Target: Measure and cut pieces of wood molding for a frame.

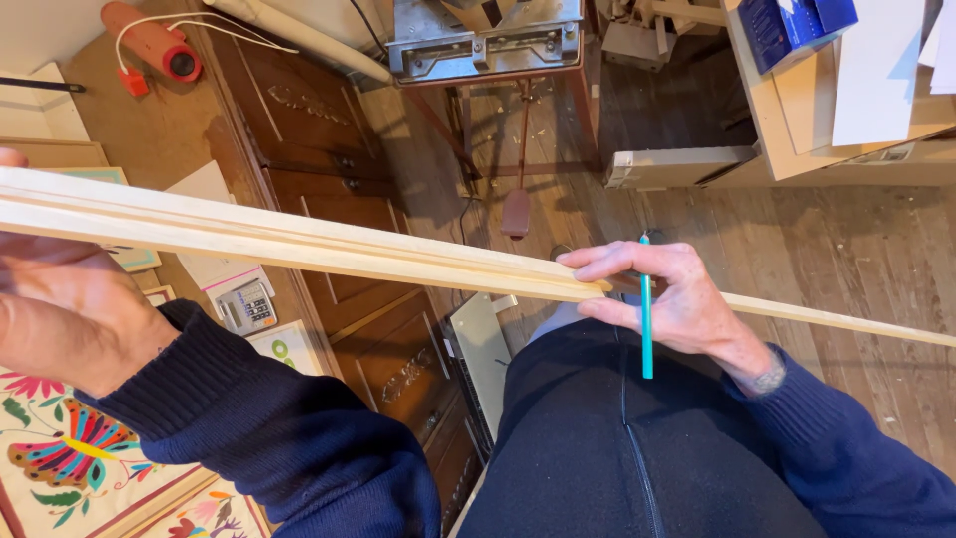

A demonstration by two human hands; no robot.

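Two hands hold one long pale wood strip (299, 244) that runs across the view from upper left to lower right, above the person's lap. Fingers (607, 261) of the right hand (677, 299) are curled around the strip near its middle, index stretched along its top edge, thumb underneath; a teal pencil (646, 309) stands upright, tucked among those fingers and crossing the strip. The left hand (60, 309) grips from below at the strip's near end, palm up against its underside, fingers mostly hidden behind the wood. Both arms wear dark blue sleeves. Beneath the strip stands a brown carved cabinet (339, 179); a grey calculator (246, 307) lies on the table at left, beside a bright butterfly print (70, 453). A plank floor (846, 259) lies beyond.
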